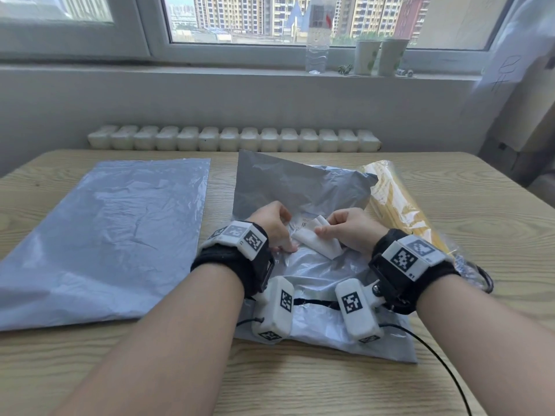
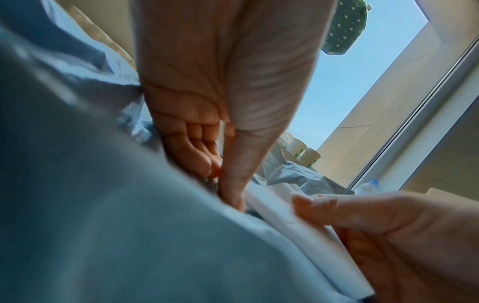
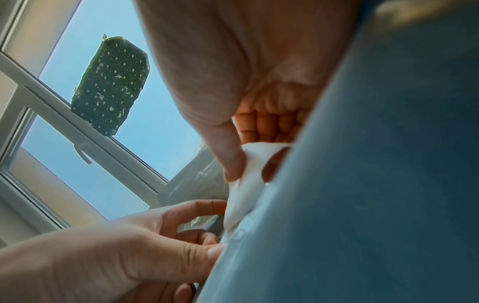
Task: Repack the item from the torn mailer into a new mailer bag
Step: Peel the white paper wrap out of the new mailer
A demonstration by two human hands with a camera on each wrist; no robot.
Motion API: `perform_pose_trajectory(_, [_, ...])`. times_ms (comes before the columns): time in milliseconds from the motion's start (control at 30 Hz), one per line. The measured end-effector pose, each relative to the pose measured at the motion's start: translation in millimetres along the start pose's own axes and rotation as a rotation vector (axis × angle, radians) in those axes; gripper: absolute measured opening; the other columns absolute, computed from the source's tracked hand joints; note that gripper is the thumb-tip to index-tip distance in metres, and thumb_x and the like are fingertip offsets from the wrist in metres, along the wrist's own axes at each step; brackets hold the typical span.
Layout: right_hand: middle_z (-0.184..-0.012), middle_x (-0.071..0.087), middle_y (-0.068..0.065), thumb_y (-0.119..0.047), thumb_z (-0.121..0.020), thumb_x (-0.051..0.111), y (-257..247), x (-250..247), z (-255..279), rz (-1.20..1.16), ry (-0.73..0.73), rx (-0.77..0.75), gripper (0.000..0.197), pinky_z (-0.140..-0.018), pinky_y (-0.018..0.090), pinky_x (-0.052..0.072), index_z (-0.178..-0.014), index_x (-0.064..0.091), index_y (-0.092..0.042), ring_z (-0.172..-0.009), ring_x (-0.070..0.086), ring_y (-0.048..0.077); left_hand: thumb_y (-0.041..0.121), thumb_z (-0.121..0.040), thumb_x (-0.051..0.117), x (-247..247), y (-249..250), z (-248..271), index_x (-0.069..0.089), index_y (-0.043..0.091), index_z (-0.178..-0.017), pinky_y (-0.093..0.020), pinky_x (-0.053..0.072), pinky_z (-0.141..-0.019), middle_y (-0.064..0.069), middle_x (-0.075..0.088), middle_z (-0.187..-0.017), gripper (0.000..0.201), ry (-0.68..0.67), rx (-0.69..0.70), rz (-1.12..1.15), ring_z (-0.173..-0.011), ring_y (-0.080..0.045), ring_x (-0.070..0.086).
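Right hand (image 1: pixel 348 232) pinches the white label (image 1: pixel 318 243), left hand (image 1: pixel 274 228) pinches the torn mailer (image 1: pixel 300 187); new mailer (image 1: pixel 102 232) lies off left, nearer the left hand.

**Daylight from the window, sharp overhead view, blurred wrist views**

Soft daylight enters through the window (image 1: pixel 270 22) at the far wall and lights the table (image 1: pixel 480 220) evenly. Shadows are faint. Pale sheen lies across the grey bag (image 1: pixel 105 235) on the left and on the crumpled bag (image 1: pixel 315 271) in the middle. The head view is fairly sharp at centre; straight lines bow toward the edges and the corners soften. Both wrist views look up against bright blue sky, so the left hand (image 2: pixel 220 92) and right hand (image 3: pixel 246 71) appear dim and warm-toned. Grey plastic close to each wrist lens is a large out-of-focus smear.
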State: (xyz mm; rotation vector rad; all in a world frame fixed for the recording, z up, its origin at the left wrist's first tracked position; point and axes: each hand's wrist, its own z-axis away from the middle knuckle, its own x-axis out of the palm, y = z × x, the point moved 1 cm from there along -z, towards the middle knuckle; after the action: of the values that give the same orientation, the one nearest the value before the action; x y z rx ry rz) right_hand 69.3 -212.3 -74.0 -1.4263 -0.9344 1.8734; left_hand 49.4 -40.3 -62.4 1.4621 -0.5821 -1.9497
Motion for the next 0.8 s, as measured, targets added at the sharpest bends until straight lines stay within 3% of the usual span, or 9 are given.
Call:
perform_pose_trajectory(100, [-0.070,0.060,0.008,-0.027,-0.077,0.076,4.6,0.1,-3.7,-0.038,0.012,0.010,0.022,-0.076,0.052,0.052,-0.066,0.063,-0.013,-0.071,0.057,0.025,0.011,-0.068,0.084,-0.1,-0.5,-1.3,0.049,0.020,-0.123,-0.026,0.054,-0.061,-0.005,0.065,-0.102,0.066,-0.014,-0.006,-0.007,-0.075,-0.023,0.067])
perform_pose_trajectory(267, [-0.077,0.063,0.009,-0.027,-0.079,0.075,9.4,-1.6,-5.0,-0.102,0.019,0.033,0.021,-0.077,0.049,0.052,-0.079,0.068,-0.007,-0.075,0.058,0.025,0.010,-0.069,0.084,0.1,-0.7,-4.0,0.049,0.020,-0.126,-0.023,0.052,-0.054,-0.004,0.063,-0.099,0.069,-0.025,-0.023,-0.027,-0.071,-0.022,0.065])
perform_pose_trajectory(367, [-0.076,0.062,0.006,-0.027,-0.083,0.071,9.6,-5.1,-1.4,-0.157,-0.001,0.027,0.018,-0.068,0.039,0.046,-0.072,0.066,-0.014,-0.075,0.056,0.022,0.011,-0.070,0.083,-0.8,-0.7,-4.5,0.049,0.021,-0.127,-0.021,0.048,-0.049,0.001,0.059,-0.092,0.068,-0.016,-0.027,-0.054,-0.068,-0.019,0.063])
perform_pose_trajectory(467, [-0.058,0.056,-0.003,-0.040,-0.082,0.071,4.3,-7.7,6.0,-0.129,-0.034,-0.012,0.029,-0.055,0.027,0.041,-0.066,0.063,-0.017,-0.054,0.050,0.011,0.016,-0.069,0.082,0.0,1.4,-3.7,0.047,0.021,-0.128,-0.029,0.056,-0.064,0.003,0.056,-0.088,0.069,-0.016,-0.043,-0.076,-0.065,-0.016,0.062])
perform_pose_trajectory(533, [-0.042,0.040,-0.007,-0.047,-0.082,0.067,-2.4,-11.0,13.7,-0.099,-0.074,-0.010,0.042,-0.041,0.019,0.034,-0.056,0.053,-0.017,-0.036,0.036,0.006,0.030,-0.065,0.085,1.9,3.0,-2.3,0.044,0.021,-0.128,-0.032,0.055,-0.067,0.003,0.054,-0.093,0.075,-0.032,-0.039,-0.068,-0.073,-0.016,0.060])
perform_pose_trajectory(600, [-0.041,0.033,-0.007,-0.052,-0.081,0.065,-7.5,-15.9,19.3,-0.054,-0.146,-0.002,0.050,-0.036,0.018,0.029,-0.050,0.044,-0.019,-0.033,0.029,0.008,0.047,-0.058,0.087,3.2,4.7,0.3,0.040,0.021,-0.129,-0.030,0.050,-0.063,0.004,0.054,-0.099,0.089,-0.051,-0.025,-0.079,-0.080,-0.016,0.057])
perform_pose_trajectory(700, [-0.046,0.043,-0.004,-0.030,-0.079,0.075,-8.2,-22.9,21.7,-0.016,-0.270,0.005,0.032,-0.037,0.018,0.032,-0.057,0.057,-0.017,-0.036,0.036,0.007,0.052,-0.052,0.088,6.1,7.1,3.4,0.034,0.022,-0.133,-0.031,0.045,-0.073,0.005,0.053,-0.115,0.102,-0.066,-0.020,-0.153,-0.095,-0.018,0.055])
perform_pose_trajectory(800, [-0.055,0.055,0.000,-0.010,-0.077,0.077,-5.7,-21.2,18.6,0.039,-0.221,-0.008,0.020,-0.039,0.017,0.039,-0.065,0.061,-0.013,-0.040,0.049,0.006,0.048,-0.053,0.089,9.5,9.1,3.8,0.034,0.021,-0.133,-0.030,0.039,-0.078,0.004,0.054,-0.120,0.102,-0.049,-0.014,-0.209,-0.097,-0.017,0.051])
